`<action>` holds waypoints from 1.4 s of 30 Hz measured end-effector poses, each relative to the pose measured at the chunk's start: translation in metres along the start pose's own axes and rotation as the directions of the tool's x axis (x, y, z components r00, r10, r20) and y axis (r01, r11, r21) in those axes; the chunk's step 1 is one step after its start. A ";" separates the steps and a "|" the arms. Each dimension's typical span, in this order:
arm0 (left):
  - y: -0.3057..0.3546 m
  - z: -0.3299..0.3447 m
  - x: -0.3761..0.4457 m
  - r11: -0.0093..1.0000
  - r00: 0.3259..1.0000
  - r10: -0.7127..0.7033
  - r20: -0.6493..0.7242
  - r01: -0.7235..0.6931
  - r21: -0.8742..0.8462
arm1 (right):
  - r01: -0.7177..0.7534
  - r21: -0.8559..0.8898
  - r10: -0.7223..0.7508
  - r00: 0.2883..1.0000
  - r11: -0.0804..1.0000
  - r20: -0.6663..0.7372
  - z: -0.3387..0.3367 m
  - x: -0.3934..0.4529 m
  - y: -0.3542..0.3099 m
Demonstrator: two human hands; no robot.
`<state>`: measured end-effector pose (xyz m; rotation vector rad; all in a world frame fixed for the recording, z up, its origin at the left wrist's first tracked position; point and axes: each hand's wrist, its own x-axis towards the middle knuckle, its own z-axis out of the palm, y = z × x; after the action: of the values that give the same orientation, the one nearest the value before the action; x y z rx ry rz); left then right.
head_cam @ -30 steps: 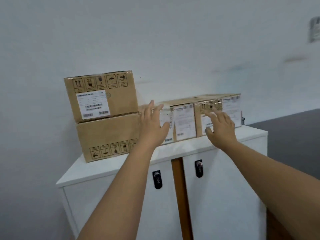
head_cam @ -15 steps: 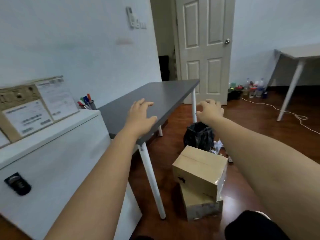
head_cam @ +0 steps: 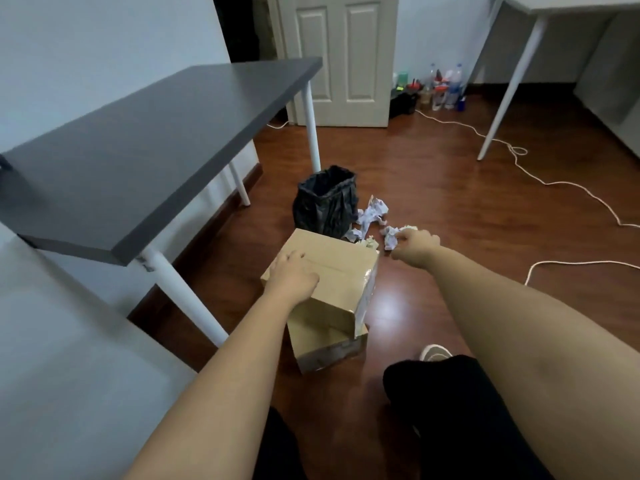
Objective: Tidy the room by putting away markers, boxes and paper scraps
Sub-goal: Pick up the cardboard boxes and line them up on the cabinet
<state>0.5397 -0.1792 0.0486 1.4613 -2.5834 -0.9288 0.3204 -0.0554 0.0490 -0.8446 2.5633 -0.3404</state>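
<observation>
We reach down with both arms toward two stacked boxes on the floor (head_cam: pixel 433 188). Our left hand (head_cam: pixel 292 275) lies over the near left corner of the top box (head_cam: pixel 337 271), fingers spread and loose, gripping nothing. Our right hand (head_cam: pixel 417 245) hangs past the far right corner of that box, fingers curled downward; whether it touches the box or the nearest scrap we cannot tell. The top box sits askew on the lower box (head_cam: pixel 325 344), overhanging it on the left and far sides.

Just behind the boxes stands a bin (head_cam: pixel 325 202) lined with a black bag, its mouth open. Paper scraps (head_cam: pixel 372 213) lie crumpled on the floor to the right of the bin and beside the far right corner of the top box.

To the left, the dark table (head_cam: pixel 138 133) juts out, and its near white leg (head_cam: pixel 183 296) slants down close beside the boxes, narrowing that side. A white cabinet top (head_cam: pixel 62 358) fills the lower left. To the right the floor is open as far as a white cord (head_cam: pixel 540 178) that winds across it. Our dark-clad knee (head_cam: pixel 446 386) is just beside the lower box.
</observation>
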 end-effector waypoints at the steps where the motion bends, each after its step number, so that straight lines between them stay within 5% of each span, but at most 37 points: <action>1: -0.001 0.012 0.007 1.000 0.999 -0.027 0.021 0.027 -0.009 | 0.003 -0.002 -0.003 1.000 1.000 0.009 0.005 0.009 0.003; 8: -0.016 0.102 0.039 0.935 0.952 -0.259 0.163 0.290 -0.205 | 0.058 0.040 -0.061 0.994 0.998 0.089 0.031 0.073 0.019; 17: -0.032 0.176 0.076 0.696 0.814 -0.503 0.290 0.580 -0.423 | 0.019 0.226 -0.070 0.974 0.974 0.217 0.061 0.154 0.032; 32: -0.032 0.214 0.096 0.658 0.765 -0.470 0.440 0.636 -0.403 | -0.084 0.354 -0.056 0.928 0.931 0.368 0.121 0.225 0.037; 42: -0.029 0.213 0.093 0.379 0.734 -0.594 0.329 0.616 -0.690 | -0.155 0.414 -0.073 0.872 0.897 0.485 0.109 0.243 0.018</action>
<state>0.4449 -0.1611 -0.1645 2.0269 -1.1672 -1.8114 0.1842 -0.2003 -0.1290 -0.6028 1.9171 -0.5849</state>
